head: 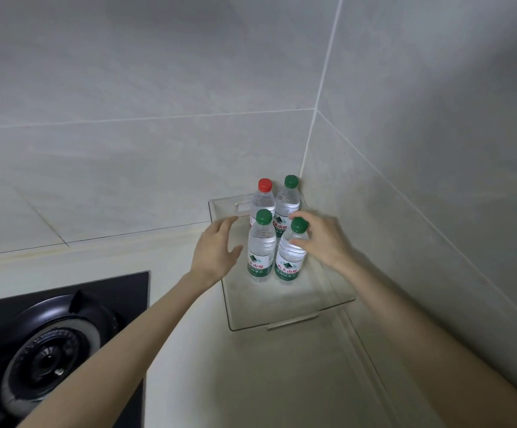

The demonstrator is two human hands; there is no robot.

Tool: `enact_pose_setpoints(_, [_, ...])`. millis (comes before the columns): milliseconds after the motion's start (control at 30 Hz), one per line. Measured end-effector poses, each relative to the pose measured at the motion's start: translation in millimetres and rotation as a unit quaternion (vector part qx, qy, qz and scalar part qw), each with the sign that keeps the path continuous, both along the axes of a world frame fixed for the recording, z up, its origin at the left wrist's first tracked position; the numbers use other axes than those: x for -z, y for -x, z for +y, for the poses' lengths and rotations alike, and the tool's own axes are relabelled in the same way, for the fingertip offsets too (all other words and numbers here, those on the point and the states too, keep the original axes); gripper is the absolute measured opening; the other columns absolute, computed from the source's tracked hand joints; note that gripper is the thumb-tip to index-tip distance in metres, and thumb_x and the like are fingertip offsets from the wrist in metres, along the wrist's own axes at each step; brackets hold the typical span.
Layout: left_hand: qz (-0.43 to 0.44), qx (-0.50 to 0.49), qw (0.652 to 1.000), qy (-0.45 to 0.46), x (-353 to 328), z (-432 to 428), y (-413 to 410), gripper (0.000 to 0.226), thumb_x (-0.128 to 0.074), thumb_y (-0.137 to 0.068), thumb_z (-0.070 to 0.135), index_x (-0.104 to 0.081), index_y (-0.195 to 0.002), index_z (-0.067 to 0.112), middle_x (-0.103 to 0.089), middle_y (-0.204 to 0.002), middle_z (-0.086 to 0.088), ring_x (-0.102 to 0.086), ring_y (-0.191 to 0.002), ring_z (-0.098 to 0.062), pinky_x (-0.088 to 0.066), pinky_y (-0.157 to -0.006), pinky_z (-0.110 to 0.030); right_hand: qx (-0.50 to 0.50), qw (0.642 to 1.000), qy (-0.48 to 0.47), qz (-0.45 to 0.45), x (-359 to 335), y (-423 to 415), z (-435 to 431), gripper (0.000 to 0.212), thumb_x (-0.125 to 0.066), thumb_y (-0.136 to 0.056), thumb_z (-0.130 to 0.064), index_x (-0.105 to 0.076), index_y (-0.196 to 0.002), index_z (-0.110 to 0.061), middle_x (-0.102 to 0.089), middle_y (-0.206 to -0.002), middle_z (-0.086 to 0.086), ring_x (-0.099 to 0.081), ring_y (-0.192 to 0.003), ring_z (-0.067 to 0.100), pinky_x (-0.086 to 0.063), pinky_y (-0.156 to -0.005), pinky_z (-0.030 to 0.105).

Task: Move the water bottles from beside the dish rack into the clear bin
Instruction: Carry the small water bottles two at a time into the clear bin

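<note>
The right hand (322, 239) grasps the front right bottle (291, 261) near its top: the thumb lies across the clear shoulder below the green cap, and the forefinger curls over behind the cap. The left hand (217, 251) is released, fingers straight and spread and holding nothing. Its thumb is just beside the front left bottle (261, 251), though whether it touches cannot be told.

Both bare forearms reach in from the lower edge. The left passes beside the black gas burner (50, 350), the right runs along the right-hand wall, and the two hands flank the front pair of bottles. The left hand's fingertips are level with the bin's left rim.

The clear bin (281, 301) sits on the pale counter (251, 381), pushed into the corner of the tiled wall (158, 118). Its near end is bare. Four water bottles stand upright in its far half, two by two and close together. The front pair have green caps. Behind them are a red-capped bottle (263, 199) on the left and a back right bottle (288, 202) with a green cap, nearest the corner.
</note>
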State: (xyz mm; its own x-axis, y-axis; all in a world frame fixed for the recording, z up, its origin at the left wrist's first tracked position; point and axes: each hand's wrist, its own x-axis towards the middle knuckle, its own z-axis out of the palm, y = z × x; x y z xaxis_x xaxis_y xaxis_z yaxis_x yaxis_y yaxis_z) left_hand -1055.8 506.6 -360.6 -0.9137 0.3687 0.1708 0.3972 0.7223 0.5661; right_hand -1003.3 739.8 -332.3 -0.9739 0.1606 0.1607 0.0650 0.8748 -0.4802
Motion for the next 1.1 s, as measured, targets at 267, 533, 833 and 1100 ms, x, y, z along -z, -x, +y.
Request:
enact_pose_setpoints(267, [-0.117,-0.006,0.978,0.175,19.6,-27.0,-10.4,0.085,-0.048,-0.093,0.046,0.004,-0.153,0.016,0.010,-0.161,0.007,0.004,-0.149,-0.019,-0.027,-0.116,-0.044,0.034,0.999,0.009,-0.020,-20.2,15.4,-11.2,0.019,-0.076,-0.072,-0.019,-0.070,-0.088,-0.011,-0.063,-0.073,0.010,-0.053,-0.070,0.021,-0.040,-0.064,0.030])
enact_pose_setpoints(533, [-0.114,-0.002,0.975,0.189,19.5,-27.6,-6.1,0.090,-0.053,-0.090,0.047,0.004,-0.153,0.016,0.010,-0.161,0.007,-0.001,-0.149,-0.016,-0.026,-0.116,-0.042,0.042,0.999,-0.021,-0.010,-25.5,48.9,-9.4,0.014,-0.074,-0.072,-0.018,-0.069,-0.086,-0.016,-0.059,-0.069,0.005,-0.054,-0.071,0.026,-0.031,-0.064,0.026])
enact_pose_setpoints(833, [-0.113,-0.009,0.977,0.180,19.7,-25.5,-6.8,0.091,-0.055,-0.089,0.046,0.003,-0.153,0.016,0.011,-0.161,0.008,-0.009,-0.148,-0.013,-0.032,-0.113,-0.041,0.058,0.998,0.010,-0.009,-18.3,59.3,1.7,0.039,-0.075,-0.073,-0.014,-0.071,-0.112,-0.015,-0.072,-0.095,0.013,-0.065,-0.091,0.031,-0.036,-0.069,0.024])
enact_pose_setpoints(1100, [-0.110,-0.008,0.977,0.182,18.1,-26.0,-8.2,0.090,-0.053,-0.090,0.046,0.004,-0.153,0.016,0.012,-0.161,0.008,-0.012,-0.148,-0.013,-0.035,-0.111,-0.040,0.005,0.999,-0.040,0.033,-24.4,46.1,-2.1,0.046,-0.062,-0.087,-0.008,-0.058,-0.133,-0.011,-0.064,-0.129,0.011,-0.060,-0.115,0.029,-0.043,-0.094,0.028])
